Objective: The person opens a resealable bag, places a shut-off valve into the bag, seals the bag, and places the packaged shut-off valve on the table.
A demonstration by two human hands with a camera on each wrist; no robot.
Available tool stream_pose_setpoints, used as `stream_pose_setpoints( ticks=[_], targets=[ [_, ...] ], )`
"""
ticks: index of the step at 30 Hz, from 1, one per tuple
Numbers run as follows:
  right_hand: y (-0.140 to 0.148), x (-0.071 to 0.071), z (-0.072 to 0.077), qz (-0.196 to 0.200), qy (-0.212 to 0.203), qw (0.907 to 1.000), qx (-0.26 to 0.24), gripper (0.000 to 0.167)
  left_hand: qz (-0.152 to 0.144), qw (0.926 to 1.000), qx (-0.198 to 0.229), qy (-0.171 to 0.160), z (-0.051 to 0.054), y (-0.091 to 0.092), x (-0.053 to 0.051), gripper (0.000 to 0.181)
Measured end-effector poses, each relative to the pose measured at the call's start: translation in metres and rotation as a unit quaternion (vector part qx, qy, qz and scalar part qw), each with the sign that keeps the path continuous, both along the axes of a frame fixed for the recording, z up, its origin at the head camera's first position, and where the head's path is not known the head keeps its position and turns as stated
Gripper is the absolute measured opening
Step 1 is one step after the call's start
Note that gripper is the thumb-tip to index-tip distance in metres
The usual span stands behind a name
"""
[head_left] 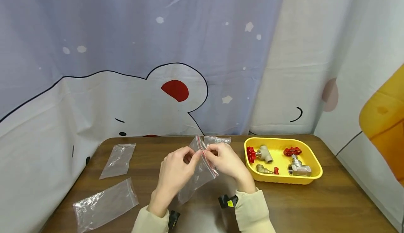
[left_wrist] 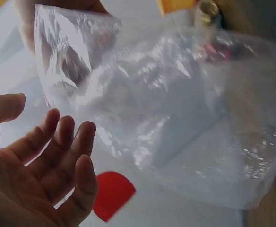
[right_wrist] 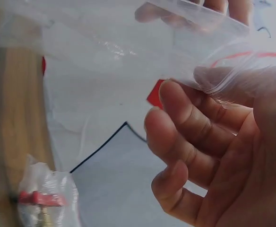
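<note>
Two empty zip bags lie flat at the left of the wooden table (head_left: 151, 159), a smaller one (head_left: 118, 161) on the far side and a larger one (head_left: 105, 205) nearer you. Right of them, your left hand (head_left: 173, 171) reaches to the red-striped mouth of a clear bag (head_left: 197, 182) raised above the table's middle, thumb and fingers parted in a loose curve; whether its fingertips touch the film cannot be told. Your right hand (head_left: 228, 159) pinches that mouth between thumb and finger. The right wrist view shows another bag (right_wrist: 57, 182) enclosing a red-handled fitting (right_wrist: 43, 198). At the right, a yellow tray (head_left: 277, 179) holds three red-handled valves. The step in hand appears to be working the zip apart; the next move likely calls for one lip in each hand, then a gentle, even spread.
</note>
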State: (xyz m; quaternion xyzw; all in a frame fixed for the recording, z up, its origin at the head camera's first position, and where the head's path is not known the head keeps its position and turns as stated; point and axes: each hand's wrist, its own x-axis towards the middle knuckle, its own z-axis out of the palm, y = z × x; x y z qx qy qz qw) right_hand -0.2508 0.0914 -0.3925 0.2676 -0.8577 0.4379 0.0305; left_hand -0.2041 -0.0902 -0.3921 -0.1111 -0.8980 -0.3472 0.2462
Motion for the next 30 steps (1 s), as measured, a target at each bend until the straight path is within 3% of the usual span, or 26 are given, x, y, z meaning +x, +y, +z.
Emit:
stream_pose_setpoints(
  ticks=[10,16,22,25,30],
  targets=[
    [-0.005,0.021,0.02,-0.019,0.059,0.9977,0.027,0.026,-0.01,0.9998,0.017,-0.005,0.007,0.009,0.01,0.041],
    [-0.009,0.029,0.025,-0.02,0.079,0.996,0.039,0.023,-0.044,0.997,0.051,-0.037,0.009,0.008,0.01,0.044],
    [-0.014,0.03,0.026,-0.013,0.093,0.9946,0.044,0.022,-0.077,0.9896,0.088,-0.084,0.009,0.003,0.007,0.044],
    [-0.014,0.03,0.026,-0.012,0.095,0.9944,0.045,0.024,-0.073,0.9864,0.1,-0.108,0.01,0.002,0.006,0.039],
    [-0.01,0.027,0.024,-0.023,0.087,0.9951,0.041,0.03,-0.04,0.9905,0.076,-0.107,0.011,-0.002,0.006,0.035]
  ],
)
